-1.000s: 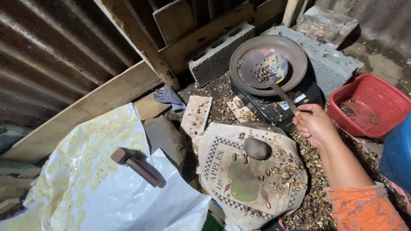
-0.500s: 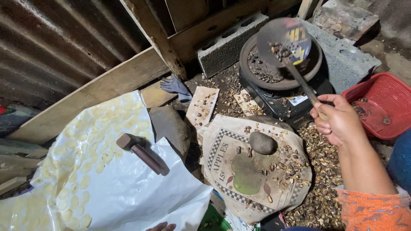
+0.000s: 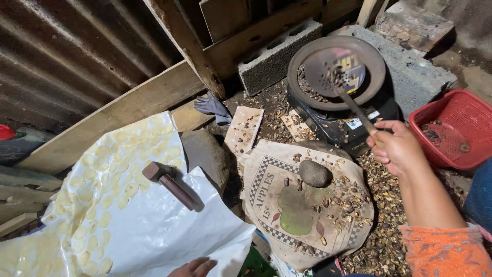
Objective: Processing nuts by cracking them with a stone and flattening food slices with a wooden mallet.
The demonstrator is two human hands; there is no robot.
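The right hand (image 3: 397, 149) is closed around the slim handle of a round skimmer ladle (image 3: 335, 72), held raised over a shallow dark pan (image 3: 376, 61) that sits on a black burner (image 3: 359, 125). Small dark seeds or nuts lie on the ladle's face, and more lie in the pan beneath it. Only the fingertips of the left hand (image 3: 193, 268) show at the lower edge, resting on a white plastic sheet (image 3: 169, 231); whether it grips anything cannot be told. The hands are well apart.

Just below the right hand, a printed sack (image 3: 287, 205) is spread on the ground, with an oval stone (image 3: 314, 173) near its middle and cracked shells scattered over its right half. A thick litter of shells covers the ground between sack and burner. A red plastic basket (image 3: 453, 128) stands to the right of the burner, holding a few dark bits. A hammer (image 3: 169, 183) lies on the white sheet, left of a larger grey rock (image 3: 207, 154). A concrete block (image 3: 277, 56) and corrugated metal wall (image 3: 66, 61) close the scene behind.

Judged from the shell litter, much cracking is done; the batch in the pan appears to be in mid-roast, not yet lifted out.
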